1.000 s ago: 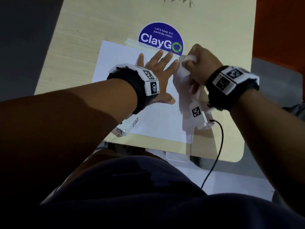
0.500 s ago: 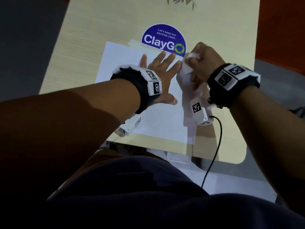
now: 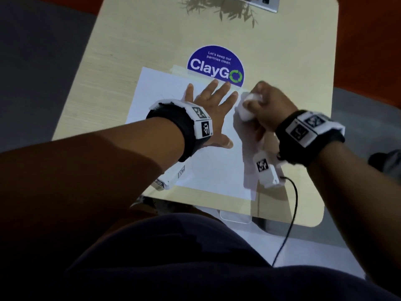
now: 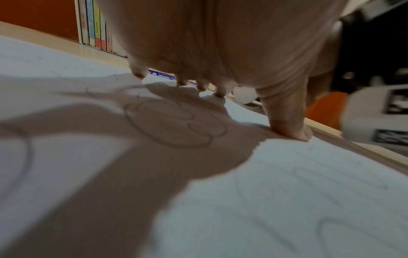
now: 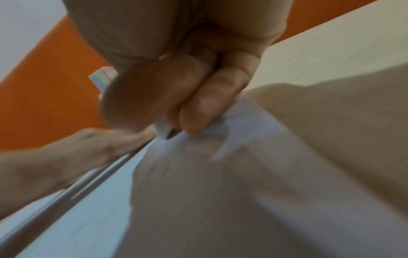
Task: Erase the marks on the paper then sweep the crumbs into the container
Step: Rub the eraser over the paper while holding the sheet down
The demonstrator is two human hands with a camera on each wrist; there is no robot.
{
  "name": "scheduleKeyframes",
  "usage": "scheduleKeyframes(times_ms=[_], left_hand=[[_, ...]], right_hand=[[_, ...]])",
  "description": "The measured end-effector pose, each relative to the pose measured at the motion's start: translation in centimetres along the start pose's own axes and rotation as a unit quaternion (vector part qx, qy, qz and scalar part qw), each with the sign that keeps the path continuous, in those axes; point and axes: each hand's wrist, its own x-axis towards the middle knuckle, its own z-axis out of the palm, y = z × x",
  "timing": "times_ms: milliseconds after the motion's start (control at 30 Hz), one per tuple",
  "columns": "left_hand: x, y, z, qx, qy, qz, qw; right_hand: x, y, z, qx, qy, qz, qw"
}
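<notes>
A white sheet of paper lies on the pale wooden table, taped at its far edge. The left wrist view shows faint pencil loops on it. My left hand lies flat on the sheet with its fingers spread, pressing it down. My right hand grips a white eraser at the paper's far right edge, just right of the left fingertips. In the right wrist view the eraser tip touches the paper under curled fingers. No crumbs can be made out.
A blue ClayGo sticker sits beyond the paper. A clear shallow container juts from under the table's near edge. A black cable hangs from the right wrist. A laptop edge is at the far end, and books stand beyond.
The right hand with the eraser has shifted slightly toward me along the paper's right edge. The left hand has stayed flat in the same place.
</notes>
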Motion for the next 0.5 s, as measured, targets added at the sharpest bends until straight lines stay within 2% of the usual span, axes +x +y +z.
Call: scheduleKeyframes(times_ms=[100, 233, 367, 500], left_hand=[[-0.1, 0.1, -0.1, -0.004, 0.007, 0.003, 1.0], [-0.2, 0.1, -0.2, -0.002, -0.001, 0.0, 1.0], [0.0, 0.1, -0.1, -0.005, 0.001, 0.0, 1.0], [0.0, 0.1, -0.2, -0.002, -0.004, -0.002, 1.0]], right_hand=[[0.8, -0.3, -0.6, 0.015, 0.032, -0.005, 0.999], [-0.8, 0.7, 0.1, 0.007, -0.002, 0.004, 1.0], [0.7, 0.1, -0.9, 0.031, 0.043, 0.002, 0.999], [-1.1, 0.9, -0.2, 0.033, 0.007, 0.012, 0.999]])
